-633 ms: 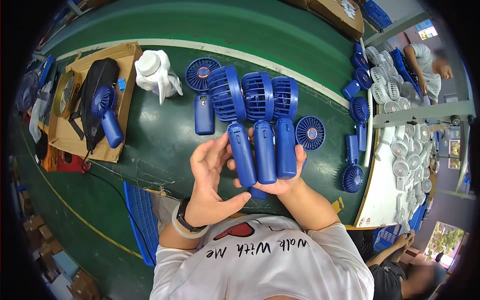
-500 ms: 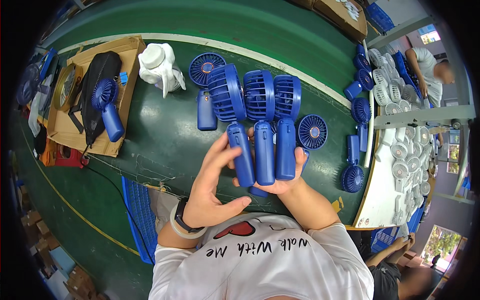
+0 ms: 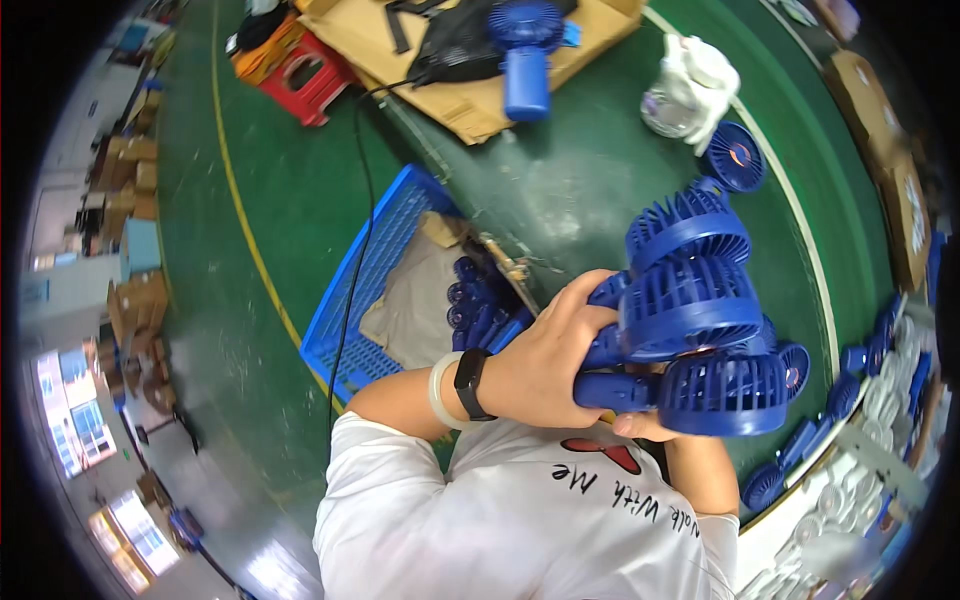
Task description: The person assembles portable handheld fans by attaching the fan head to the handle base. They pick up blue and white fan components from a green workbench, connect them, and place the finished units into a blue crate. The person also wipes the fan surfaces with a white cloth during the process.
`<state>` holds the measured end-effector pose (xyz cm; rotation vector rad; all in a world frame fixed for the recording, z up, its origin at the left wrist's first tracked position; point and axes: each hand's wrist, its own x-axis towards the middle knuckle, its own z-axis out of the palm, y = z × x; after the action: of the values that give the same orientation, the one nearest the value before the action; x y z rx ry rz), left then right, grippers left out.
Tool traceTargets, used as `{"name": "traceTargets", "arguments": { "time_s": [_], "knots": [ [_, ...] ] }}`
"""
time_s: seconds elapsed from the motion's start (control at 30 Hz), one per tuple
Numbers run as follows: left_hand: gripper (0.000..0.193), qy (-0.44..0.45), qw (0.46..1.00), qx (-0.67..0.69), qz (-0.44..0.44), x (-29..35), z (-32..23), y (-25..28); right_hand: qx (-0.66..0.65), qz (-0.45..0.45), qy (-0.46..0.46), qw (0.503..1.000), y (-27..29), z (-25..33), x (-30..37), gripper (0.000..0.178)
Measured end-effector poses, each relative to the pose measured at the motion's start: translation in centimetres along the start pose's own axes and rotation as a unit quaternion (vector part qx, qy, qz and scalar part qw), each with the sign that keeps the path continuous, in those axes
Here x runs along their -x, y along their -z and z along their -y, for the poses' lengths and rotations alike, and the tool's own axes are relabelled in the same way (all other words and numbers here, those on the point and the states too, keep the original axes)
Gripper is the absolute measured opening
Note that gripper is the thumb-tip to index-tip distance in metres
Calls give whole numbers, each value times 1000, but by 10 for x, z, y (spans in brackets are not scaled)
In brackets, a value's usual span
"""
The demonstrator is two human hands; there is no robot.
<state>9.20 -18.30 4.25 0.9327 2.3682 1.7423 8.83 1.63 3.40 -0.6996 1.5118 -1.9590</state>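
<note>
Three blue handheld fans (image 3: 690, 305) lie across my hands in a stack, their caged heads pointing right. My left hand (image 3: 545, 365), with a dark band and a pale bangle at its wrist, is wrapped round their handles. Beneath the nearest fan shows part of my right hand (image 3: 648, 428), closed against the same bunch; most of its fingers are hidden. Just beyond the bunch, another blue fan (image 3: 735, 158) lies on the green table (image 3: 560, 200). A further blue fan head (image 3: 794, 368) peeks out to the right.
At my left a blue crate (image 3: 330, 325) holds cardboard and several blue fan parts. A cardboard tray (image 3: 600, 50) carries a black bag and a blue fan (image 3: 527, 65). Past it stand a red stool (image 3: 318, 90) and a white-wrapped jar (image 3: 690, 90). White fans (image 3: 830, 505) crowd the right side.
My view has swung left, bringing the crate into fuller sight. The fans have tipped from upright to lying sideways, and my left hand has closed round their handles.
</note>
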Motion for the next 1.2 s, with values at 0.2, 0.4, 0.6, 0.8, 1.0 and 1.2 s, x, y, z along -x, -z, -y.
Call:
{"name": "traceTargets", "arguments": {
  "time_s": [0.2,0.4,0.6,0.8,1.0,1.2],
  "knots": [
    [49,-3,989,-148,2,64,37,43,156,18,-26,987,-16,3,-26,93],
    [76,181,924,-232,-243,170,120,28,116,-4,-25,993,0,10,-14,74],
    [94,577,725,-128,-354,220,213,-47,66,-120,-20,990,13,10,14,60],
    [52,763,570,44,-300,263,327,-93,18,-231,-29,972,21,-3,59,59],
    [57,791,600,112,-41,250,340,-98,4,-282,-47,958,16,-2,93,57],
    [51,777,625,74,4,266,360,-104,-23,-305,-46,951,14,-1,108,55]
  ]
}}
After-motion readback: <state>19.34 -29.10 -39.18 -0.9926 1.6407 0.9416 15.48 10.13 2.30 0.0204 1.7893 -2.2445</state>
